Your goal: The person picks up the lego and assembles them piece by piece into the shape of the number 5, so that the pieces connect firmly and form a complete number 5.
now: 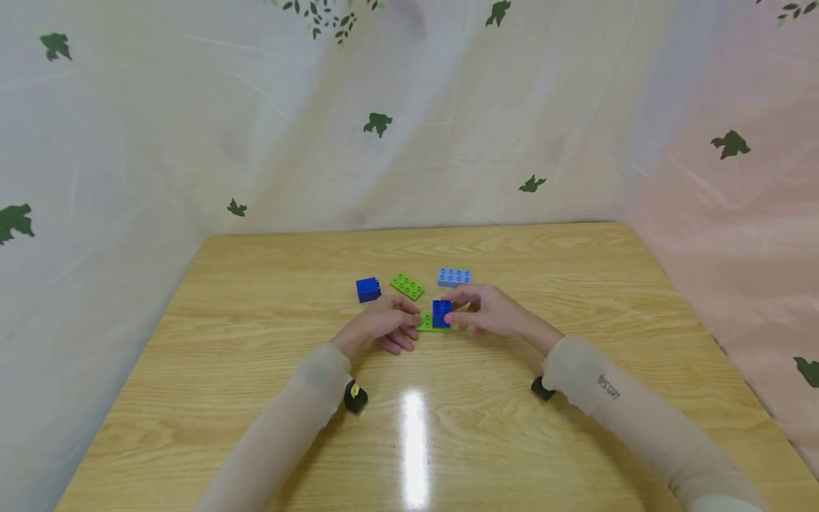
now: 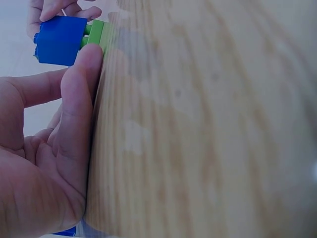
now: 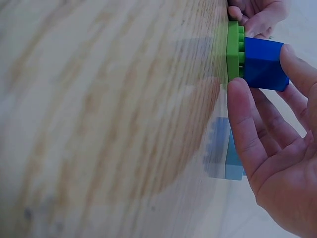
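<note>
A dark blue toy building brick (image 1: 441, 313) is pinched by my right hand (image 1: 494, 311), with the thumb and fingers at its right side. Below it a flat lime-green building brick (image 1: 426, 324) lies on the table. In the right wrist view the blue brick (image 3: 265, 63) stands over the studs of the green brick (image 3: 232, 54), slightly tilted; studs show between the two. My left hand (image 1: 379, 326) holds the left end of the green brick, its thumb and fingertips close around that end. The fingers partly hide it.
Behind the hands lie a second dark blue brick (image 1: 367, 289), another lime-green flat brick (image 1: 407, 286) and a light blue brick (image 1: 454, 276). They rest on a wooden table (image 1: 269, 306), with a leaf-patterned cloth (image 1: 409, 171) hanging behind it.
</note>
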Tool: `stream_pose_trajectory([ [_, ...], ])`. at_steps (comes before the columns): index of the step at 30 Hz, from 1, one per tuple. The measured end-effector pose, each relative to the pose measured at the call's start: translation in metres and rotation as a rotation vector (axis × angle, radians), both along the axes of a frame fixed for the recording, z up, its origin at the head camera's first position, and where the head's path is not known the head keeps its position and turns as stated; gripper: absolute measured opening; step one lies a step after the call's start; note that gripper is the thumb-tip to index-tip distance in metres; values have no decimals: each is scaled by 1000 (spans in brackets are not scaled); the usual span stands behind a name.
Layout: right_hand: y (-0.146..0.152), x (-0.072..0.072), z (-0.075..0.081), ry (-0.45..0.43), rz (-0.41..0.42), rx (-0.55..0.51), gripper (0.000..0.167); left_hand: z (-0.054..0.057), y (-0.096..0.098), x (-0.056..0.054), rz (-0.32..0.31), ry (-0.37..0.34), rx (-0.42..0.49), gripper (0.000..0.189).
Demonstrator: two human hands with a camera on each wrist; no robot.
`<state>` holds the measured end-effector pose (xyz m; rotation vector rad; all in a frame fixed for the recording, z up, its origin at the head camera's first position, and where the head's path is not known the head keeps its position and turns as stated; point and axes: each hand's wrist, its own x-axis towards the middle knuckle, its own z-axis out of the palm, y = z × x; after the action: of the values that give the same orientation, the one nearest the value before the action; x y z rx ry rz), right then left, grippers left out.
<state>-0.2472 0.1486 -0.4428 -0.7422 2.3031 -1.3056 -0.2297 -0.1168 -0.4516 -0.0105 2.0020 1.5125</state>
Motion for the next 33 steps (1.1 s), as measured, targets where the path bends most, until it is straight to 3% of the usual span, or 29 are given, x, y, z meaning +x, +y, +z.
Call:
stream_pose_trajectory([
  [23, -1, 0, 0, 9, -12, 15, 35, 2, 1, 1, 6, -3, 1, 29],
  [33, -1, 3, 3, 40, 35, 40, 35, 1, 1, 0, 2, 8, 4, 28],
])
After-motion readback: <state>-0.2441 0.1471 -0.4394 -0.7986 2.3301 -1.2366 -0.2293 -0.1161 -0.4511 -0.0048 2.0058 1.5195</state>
